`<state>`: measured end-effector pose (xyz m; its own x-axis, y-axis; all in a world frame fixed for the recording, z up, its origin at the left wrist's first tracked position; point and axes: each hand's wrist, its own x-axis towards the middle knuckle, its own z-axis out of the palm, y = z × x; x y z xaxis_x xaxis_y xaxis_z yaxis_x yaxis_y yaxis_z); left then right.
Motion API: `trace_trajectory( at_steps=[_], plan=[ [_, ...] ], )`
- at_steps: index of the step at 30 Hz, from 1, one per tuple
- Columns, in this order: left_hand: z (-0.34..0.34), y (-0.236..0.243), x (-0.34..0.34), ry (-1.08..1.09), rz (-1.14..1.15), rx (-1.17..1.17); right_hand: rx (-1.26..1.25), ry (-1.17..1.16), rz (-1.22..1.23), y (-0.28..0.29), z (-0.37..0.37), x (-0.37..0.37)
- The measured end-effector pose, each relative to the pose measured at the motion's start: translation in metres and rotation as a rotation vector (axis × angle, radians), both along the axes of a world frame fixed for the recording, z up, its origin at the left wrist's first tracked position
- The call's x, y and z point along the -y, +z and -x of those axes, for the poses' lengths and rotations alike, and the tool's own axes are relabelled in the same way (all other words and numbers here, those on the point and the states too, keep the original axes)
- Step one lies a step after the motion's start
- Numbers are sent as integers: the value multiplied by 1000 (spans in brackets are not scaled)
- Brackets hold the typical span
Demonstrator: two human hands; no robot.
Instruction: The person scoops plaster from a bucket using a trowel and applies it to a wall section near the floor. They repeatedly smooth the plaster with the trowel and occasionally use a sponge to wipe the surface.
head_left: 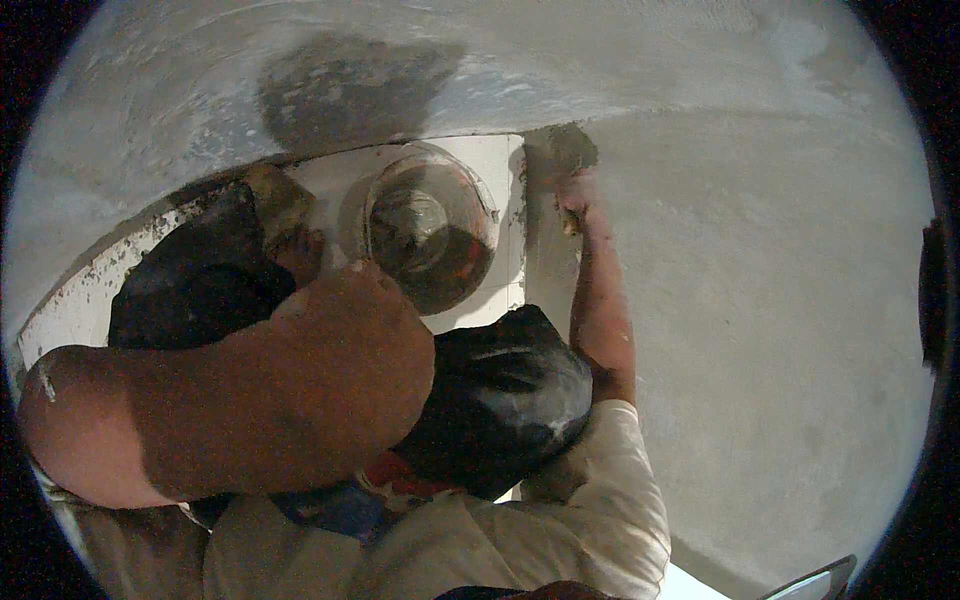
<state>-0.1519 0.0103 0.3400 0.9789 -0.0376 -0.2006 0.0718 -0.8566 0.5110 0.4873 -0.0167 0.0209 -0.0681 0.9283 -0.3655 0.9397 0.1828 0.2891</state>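
Observation:
My right arm stretches forward along the grey plastered surface on the right. At its end my right hand (577, 192) is closed and slightly blurred, close to the strip beside the white panel's edge. A dark grey patch (574, 147) lies just beyond the fingers; whether it is a held thing, mortar or shadow, I cannot tell. My bent left arm (250, 400) crosses the near left over my black-clad legs. The fingers of the left hand cannot be made out. A round bucket (480, 205) with a wet-looking grey inside stands ahead, between my knees and the far surface.
The bucket stands on a white surface (507, 160) with a dirty, spattered edge. Rough grey plaster (760, 260) runs along the right and far sides. A tan block-like shape (280, 200) is beside my left knee (205, 270). A dark-framed flat edge (825, 580) shows at lower right.

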Motion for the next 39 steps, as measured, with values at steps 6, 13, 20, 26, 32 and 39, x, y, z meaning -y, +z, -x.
trace_trajectory(
  at_steps=[6, 13, 20, 26, 32, 39],
  plan=[
    [7, -2, 1, 69, 19, -53, -286, -427, -203, 59, 55, 6],
    [-2, -27, 10, 257, 83, -9, -493, -629, -291, 39, 125, 15],
    [-13, -33, 3, 156, -41, 76, -373, -729, -291, -16, 133, 0],
    [-25, -43, 2, 136, 2, -71, -549, -1032, -517, 72, 195, 46],
    [-34, -27, 4, 110, -5, -119, -566, -991, -504, 47, 194, 31],
    [-34, -18, 3, 140, -92, -161, -632, -1015, -666, 94, 203, 35]
  ],
)
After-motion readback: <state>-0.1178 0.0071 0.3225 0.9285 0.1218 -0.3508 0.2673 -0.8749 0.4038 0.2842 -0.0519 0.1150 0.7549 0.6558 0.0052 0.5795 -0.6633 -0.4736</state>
